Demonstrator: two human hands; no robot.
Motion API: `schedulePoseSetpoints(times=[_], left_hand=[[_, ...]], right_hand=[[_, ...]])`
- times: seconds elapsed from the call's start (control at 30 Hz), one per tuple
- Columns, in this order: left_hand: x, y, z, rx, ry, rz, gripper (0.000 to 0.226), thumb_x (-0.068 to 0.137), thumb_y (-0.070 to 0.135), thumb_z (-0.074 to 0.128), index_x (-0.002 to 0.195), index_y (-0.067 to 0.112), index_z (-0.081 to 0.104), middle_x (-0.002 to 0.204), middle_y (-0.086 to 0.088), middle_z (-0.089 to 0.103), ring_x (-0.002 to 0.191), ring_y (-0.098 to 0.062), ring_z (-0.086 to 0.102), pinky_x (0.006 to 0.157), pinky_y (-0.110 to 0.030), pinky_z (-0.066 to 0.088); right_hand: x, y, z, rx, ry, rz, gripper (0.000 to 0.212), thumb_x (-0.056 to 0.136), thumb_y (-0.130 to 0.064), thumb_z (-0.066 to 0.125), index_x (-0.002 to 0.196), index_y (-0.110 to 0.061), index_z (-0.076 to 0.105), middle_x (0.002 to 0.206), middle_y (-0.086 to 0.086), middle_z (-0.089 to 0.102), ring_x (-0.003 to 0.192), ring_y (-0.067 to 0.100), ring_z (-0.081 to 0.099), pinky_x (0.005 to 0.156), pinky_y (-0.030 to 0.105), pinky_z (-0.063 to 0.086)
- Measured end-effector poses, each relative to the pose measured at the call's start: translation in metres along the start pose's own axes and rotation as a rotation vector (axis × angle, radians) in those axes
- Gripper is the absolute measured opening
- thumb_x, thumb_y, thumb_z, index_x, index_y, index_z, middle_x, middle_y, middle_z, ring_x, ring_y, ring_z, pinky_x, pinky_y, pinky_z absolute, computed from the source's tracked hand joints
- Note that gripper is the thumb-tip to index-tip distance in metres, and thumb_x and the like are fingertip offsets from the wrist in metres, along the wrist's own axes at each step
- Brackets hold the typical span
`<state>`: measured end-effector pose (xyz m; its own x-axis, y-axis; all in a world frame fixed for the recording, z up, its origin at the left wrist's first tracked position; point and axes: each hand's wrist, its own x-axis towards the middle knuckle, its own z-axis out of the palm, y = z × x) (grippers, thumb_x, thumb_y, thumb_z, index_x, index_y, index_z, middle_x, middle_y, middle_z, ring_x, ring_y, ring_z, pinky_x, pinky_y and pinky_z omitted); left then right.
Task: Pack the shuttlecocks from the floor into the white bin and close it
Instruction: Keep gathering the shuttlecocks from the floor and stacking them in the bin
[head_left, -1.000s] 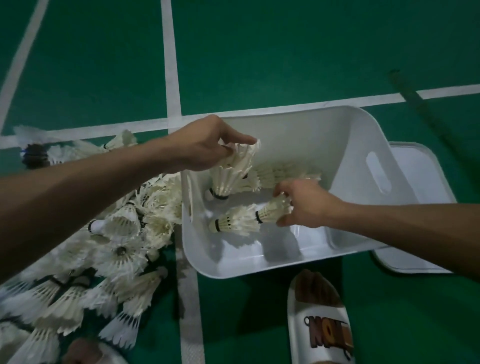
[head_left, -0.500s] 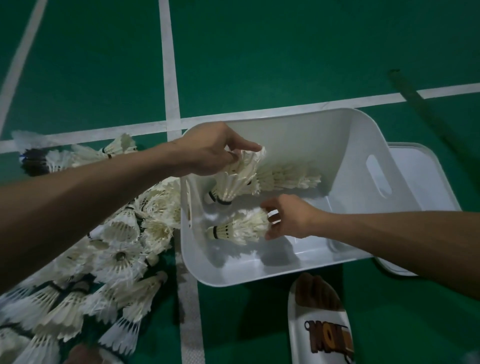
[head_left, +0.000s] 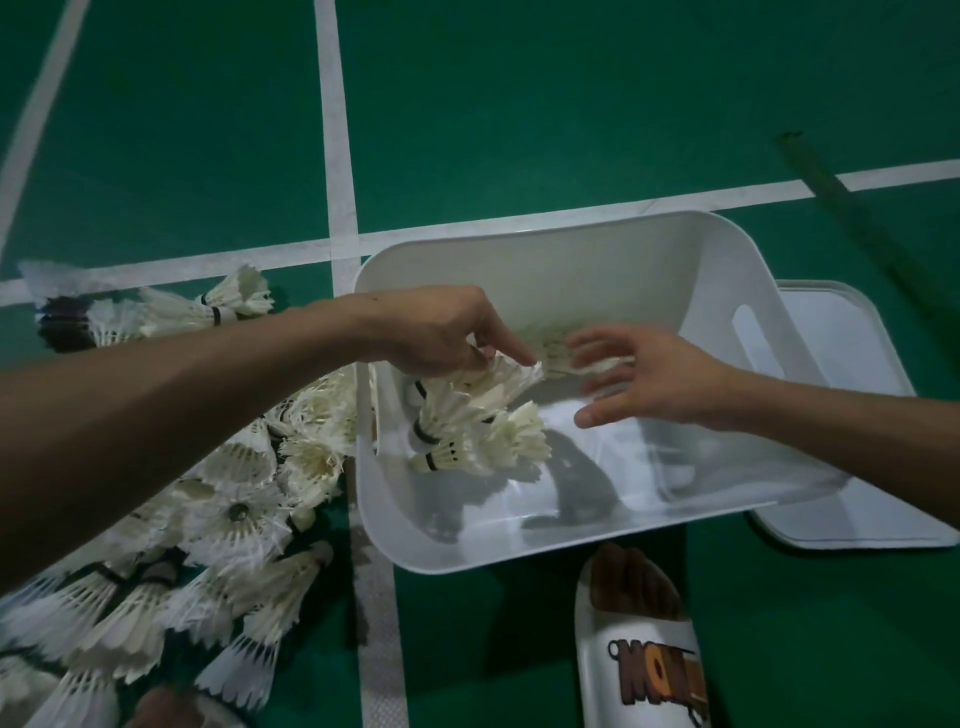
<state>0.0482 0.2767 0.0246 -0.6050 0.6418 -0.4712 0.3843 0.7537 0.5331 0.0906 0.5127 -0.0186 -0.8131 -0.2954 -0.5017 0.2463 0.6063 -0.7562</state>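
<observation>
Head view: white feathered shuttlecocks (head_left: 483, 441) lie inside white bin (head_left: 597, 270).

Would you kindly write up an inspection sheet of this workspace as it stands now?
Surface: green court floor with white lines.
Job's things: white bin open, with a few shuttlecocks inside; loose pile on the floor at its left; lid lying at its right.
Clutter: dark pole on the floor, upper right.
Grippers: left hand grips a shuttlecock stack inside the bin; right hand open, blurred, above the bin.
Cables: nothing seen.
Surroundings: white slipper on a foot near the bin.
</observation>
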Motion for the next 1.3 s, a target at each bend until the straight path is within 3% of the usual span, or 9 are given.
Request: schedulePoseSetpoints(times=[0.2,0.37,0.47,0.57,0.7,0.8,0.93,1.07,1.3], left_hand=[[0.011,0.017,0.010,-0.044,-0.062,0.096,0.042,0.092,0.012,0.059,0.123,0.041,0.060,0.118,0.006,0.066,0.102,-0.014,0.061,0.094,-0.039,0.049],[0.013,0.022,0.012,-0.068,-0.006,0.094,0.045,0.088,0.011,0.063,0.127,0.033,0.058,0.114,0.007,0.063,0.098,-0.011,0.059,0.093,-0.036,0.049],[0.012,0.014,0.009,-0.163,0.074,0.013,0.046,0.087,0.009,0.064,0.125,0.033,0.056,0.113,0.008,0.057,0.094,-0.010,0.057,0.085,-0.030,0.049],[0.012,0.004,0.007,-0.172,0.002,-0.097,0.032,0.088,0.007,0.060,0.114,0.026,0.061,0.098,0.008,0.061,0.079,-0.005,0.056,0.064,-0.020,0.042],[0.022,-0.001,0.019,-0.005,-0.068,-0.148,0.027,0.083,0.005,0.059,0.084,0.031,0.067,0.080,0.013,0.061,0.071,-0.005,0.055,0.062,-0.023,0.043],[0.027,0.000,0.025,0.013,-0.068,-0.136,0.031,0.085,0.006,0.057,0.101,0.030,0.067,0.080,0.014,0.059,0.074,-0.008,0.056,0.070,-0.026,0.047],[0.032,0.001,0.030,0.063,-0.119,-0.107,0.049,0.085,0.004,0.056,0.126,0.032,0.056,0.083,0.008,0.057,0.081,-0.019,0.058,0.079,-0.035,0.052],[0.039,-0.002,0.041,0.119,-0.311,-0.138,0.058,0.086,0.000,0.048,0.133,0.034,0.050,0.078,0.006,0.048,0.082,-0.028,0.063,0.077,-0.048,0.056],[0.041,0.002,0.045,0.183,-0.361,-0.151,0.055,0.086,-0.002,0.046,0.132,0.028,0.052,0.092,0.002,0.050,0.094,-0.026,0.062,0.083,-0.043,0.054]], right_hand=[[-0.002,-0.017,0.004,0.026,-0.117,-0.120,0.094,0.057,-0.022,0.089,0.136,-0.039,0.041,0.130,-0.006,0.055,0.112,0.012,0.059,0.089,0.031,0.055],[0.006,-0.011,0.006,-0.125,-0.056,-0.162,0.058,0.066,-0.020,0.086,0.114,-0.035,0.057,0.108,-0.003,0.063,0.095,0.023,0.065,0.083,0.040,0.056],[0.004,-0.003,-0.008,-0.264,-0.033,-0.116,0.067,0.069,-0.017,0.082,0.122,-0.041,0.049,0.103,-0.001,0.056,0.082,0.013,0.059,0.074,0.023,0.053],[0.006,0.007,-0.021,-0.346,0.021,-0.038,0.066,0.075,-0.013,0.076,0.130,-0.040,0.049,0.103,0.002,0.055,0.072,0.003,0.051,0.057,0.014,0.043],[0.010,0.016,-0.017,-0.396,0.058,0.014,0.054,0.077,-0.015,0.077,0.124,-0.027,0.054,0.103,0.002,0.056,0.073,0.002,0.050,0.057,0.018,0.040],[0.017,0.019,-0.007,-0.422,0.054,0.053,0.054,0.074,-0.017,0.079,0.121,-0.023,0.053,0.092,-0.001,0.058,0.071,0.006,0.054,0.055,0.020,0.042],[0.023,0.018,0.006,-0.532,0.039,0.051,0.060,0.070,-0.023,0.083,0.122,-0.021,0.054,0.095,-0.003,0.059,0.086,0.019,0.060,0.072,0.026,0.048],[0.026,0.017,0.024,-0.414,-0.113,0.107,0.071,0.072,-0.023,0.083,0.133,-0.016,0.048,0.102,0.003,0.062,0.095,0.020,0.062,0.083,0.032,0.052],[0.034,0.019,0.036,-0.375,-0.187,0.154,0.078,0.080,-0.023,0.077,0.145,-0.011,0.037,0.128,0.010,0.059,0.108,0.020,0.059,0.075,0.023,0.046]])
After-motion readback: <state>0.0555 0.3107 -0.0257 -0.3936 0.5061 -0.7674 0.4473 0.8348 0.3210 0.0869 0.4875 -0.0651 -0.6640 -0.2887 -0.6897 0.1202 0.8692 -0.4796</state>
